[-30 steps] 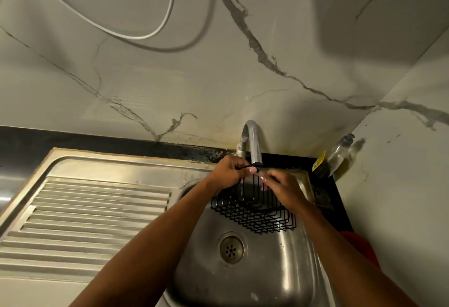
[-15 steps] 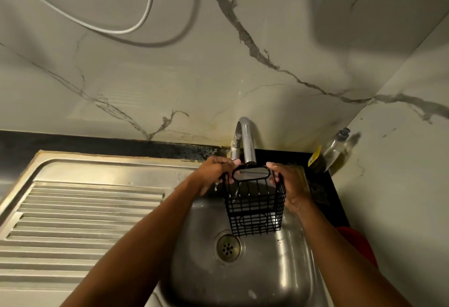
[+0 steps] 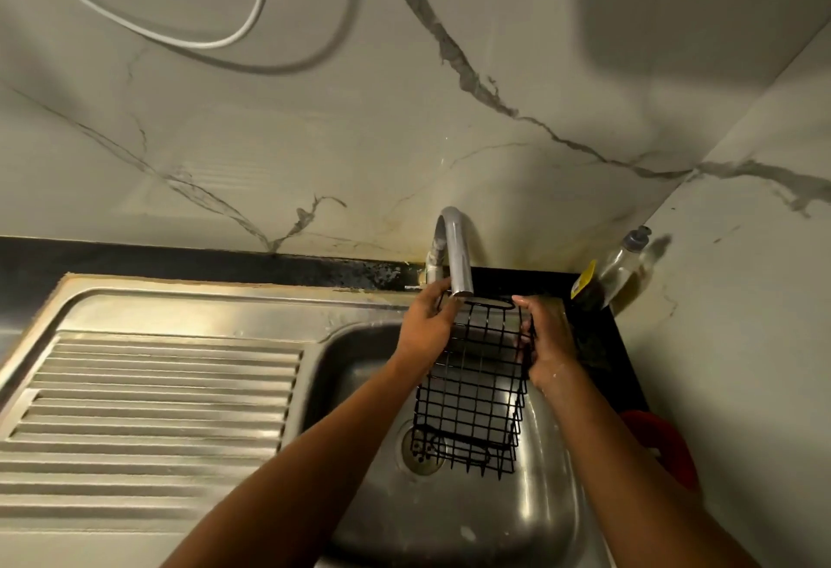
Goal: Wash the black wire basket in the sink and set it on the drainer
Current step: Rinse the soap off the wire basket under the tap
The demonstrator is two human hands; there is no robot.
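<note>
Basket [image 3: 472, 392] was the smallest concern in size, yet it hung at the middle of everything, so I start there and then work down from the biggest things. Marble wall [image 3: 404, 127] with grey veins filled the upper half, meeting a second wall at the right corner, and a white cable [image 3: 252, 23] looped across it near the top. Below ran a dark tabletop [image 3: 135, 259] strip, and set into it the steel drainer [image 3: 153, 392], ribbed and lying to the left. Right of it sat the sink [image 3: 530, 518], its drain [image 3: 420, 448] partly seen through the wire. A red object [image 3: 661, 441] showed at the sink's right edge, too cut off to name. A curved tap [image 3: 454, 248] rose from the back rim, its spout ending just above the basket's upper edge; I could not tell whether water ran. A clear bottle [image 3: 625, 264] leaned in the corner, with a yellow tag [image 3: 583, 284] just beside it.

The basket was black wire, held over the sink bowl, tilted so its far end sat under the spout and its near end dipped toward the drain. The left hand [image 3: 427, 325] gripped its upper left side, fingers curled round the wire. The right hand [image 3: 546, 338] clasped the upper right side, looking wet.
</note>
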